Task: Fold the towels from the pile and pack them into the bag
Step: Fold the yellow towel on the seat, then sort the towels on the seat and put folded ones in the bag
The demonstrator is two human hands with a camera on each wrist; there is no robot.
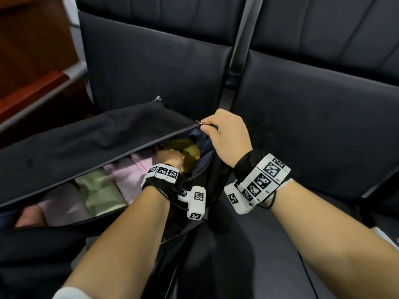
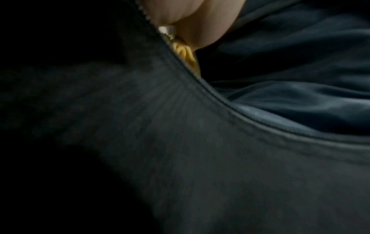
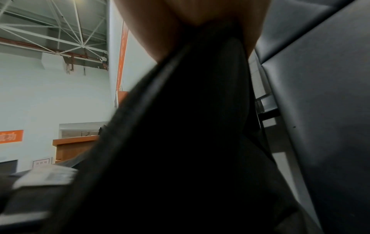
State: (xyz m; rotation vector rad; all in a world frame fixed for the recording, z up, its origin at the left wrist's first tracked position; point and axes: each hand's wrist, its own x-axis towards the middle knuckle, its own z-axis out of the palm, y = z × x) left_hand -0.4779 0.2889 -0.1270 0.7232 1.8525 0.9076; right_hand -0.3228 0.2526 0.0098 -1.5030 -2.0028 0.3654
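Observation:
A black bag (image 1: 90,137) lies unzipped across the dark seats. Inside it show a yellow towel (image 1: 190,151) at the right end, a lilac towel (image 1: 127,173), a green towel (image 1: 99,193) and a pink towel (image 1: 56,203). My left hand (image 1: 170,157) reaches into the opening, fingers curled on the yellow towel (image 2: 186,53); its fingers (image 2: 200,17) sit just past the zip edge (image 2: 220,96). My right hand (image 1: 218,129) pinches the bag's rim at the zip's right end and holds it up. In the right wrist view the right hand (image 3: 200,14) clamps black bag fabric (image 3: 190,126).
The bag rests on a row of dark padded seats (image 1: 313,117) with upright backs (image 1: 164,20). A metal bar (image 1: 237,46) divides two seats. Wooden steps (image 1: 32,67) lie at the left. A hall wall with orange banners (image 3: 122,52) shows behind.

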